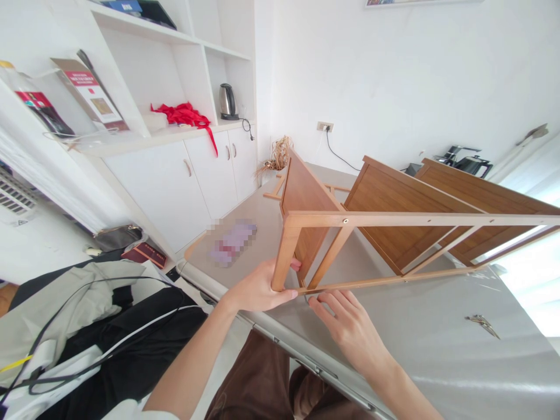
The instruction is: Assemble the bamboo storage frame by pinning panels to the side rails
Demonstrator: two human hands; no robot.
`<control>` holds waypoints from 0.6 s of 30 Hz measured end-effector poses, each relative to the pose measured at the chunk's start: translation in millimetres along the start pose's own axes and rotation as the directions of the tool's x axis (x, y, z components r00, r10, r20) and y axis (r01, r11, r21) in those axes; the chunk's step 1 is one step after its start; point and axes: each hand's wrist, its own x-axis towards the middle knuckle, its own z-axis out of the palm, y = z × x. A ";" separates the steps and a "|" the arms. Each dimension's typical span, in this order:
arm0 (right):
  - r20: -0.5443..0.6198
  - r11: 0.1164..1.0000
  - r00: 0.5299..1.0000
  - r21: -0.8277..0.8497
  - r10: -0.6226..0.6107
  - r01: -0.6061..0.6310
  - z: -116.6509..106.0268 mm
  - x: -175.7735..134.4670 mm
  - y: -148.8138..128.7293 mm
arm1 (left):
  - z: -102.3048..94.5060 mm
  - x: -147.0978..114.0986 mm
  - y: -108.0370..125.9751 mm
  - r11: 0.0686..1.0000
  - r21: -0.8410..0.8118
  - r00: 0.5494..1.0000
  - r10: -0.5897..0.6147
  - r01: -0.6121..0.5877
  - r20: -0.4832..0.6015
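Observation:
A brown wooden shelf unit [315,219] lies on its side across the grey table, its slatted panels standing up. My left hand [258,287] wraps round the lower corner of its near end, thumb on the bottom rail and fingertips showing behind the frame. Close beside it, my right hand [347,321] is closed with curled fingers against the outer side of that rail. A thin metal piece, apparently a hex key [307,299], shows at its fingertips; most of it is hidden. Several bolts [483,325] lie in a small heap to the right.
The grey table [415,361] has its near edge by my legs. A blurred packet [231,242] lies at its left. Dried plants [280,154] and a black kettle [472,166] stand behind the unit. Cables and clothes [109,315] are piled at the lower left, below a white cabinet [161,192].

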 end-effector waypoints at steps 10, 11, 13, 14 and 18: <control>0.046 1.000 0.999 -0.010 -0.029 0.029 -5.6 5.3 2.7 | -1.5 0.4 3.2 1.000 0.014 1.000 -0.007 0.007 -0.005; 0.032 1.000 0.999 -0.006 -0.021 0.021 -4.2 4.2 2.1 | -1.4 0.3 3.2 1.000 0.016 1.000 -0.008 0.008 -0.005; 0.003 1.000 1.000 0.012 0.003 -0.003 -0.5 1.8 0.7 | -1.2 0.3 2.8 1.000 0.021 1.000 -0.009 0.009 -0.009; -0.006 1.000 1.000 0.025 0.018 -0.018 1.7 0.5 -0.2 | -1.0 0.3 2.4 1.000 0.025 1.000 -0.007 0.008 -0.011; -0.025 0.994 0.996 0.073 0.085 -0.083 11.3 -4.1 -4.2 | -0.3 0.0 1.0 0.999 0.043 1.000 0.000 0.000 -0.006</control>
